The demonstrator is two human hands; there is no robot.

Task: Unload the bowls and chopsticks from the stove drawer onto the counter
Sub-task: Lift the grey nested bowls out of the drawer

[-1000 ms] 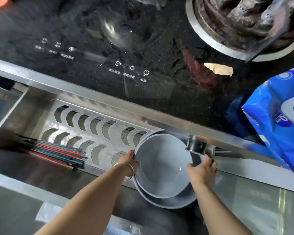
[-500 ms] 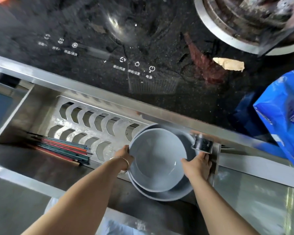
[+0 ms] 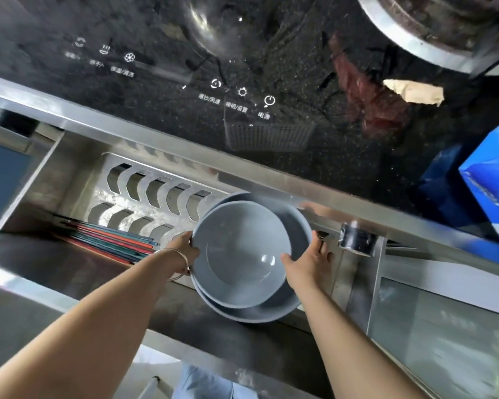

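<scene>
Two nested grey bowls (image 3: 244, 254) were held over the open stove drawer (image 3: 78, 263), gripped at the rim by the left hand (image 3: 185, 246) and clasped on the opposite side by the right hand (image 3: 308, 264). The chopsticks (image 3: 113, 241) were left lying inside the drawer, left of the bowls, below the black worktop (image 3: 162, 90).

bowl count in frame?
2. The small bowl sits nested in the large bowl, both held over the drawer by two hands. More beneath could be hidden.
</scene>
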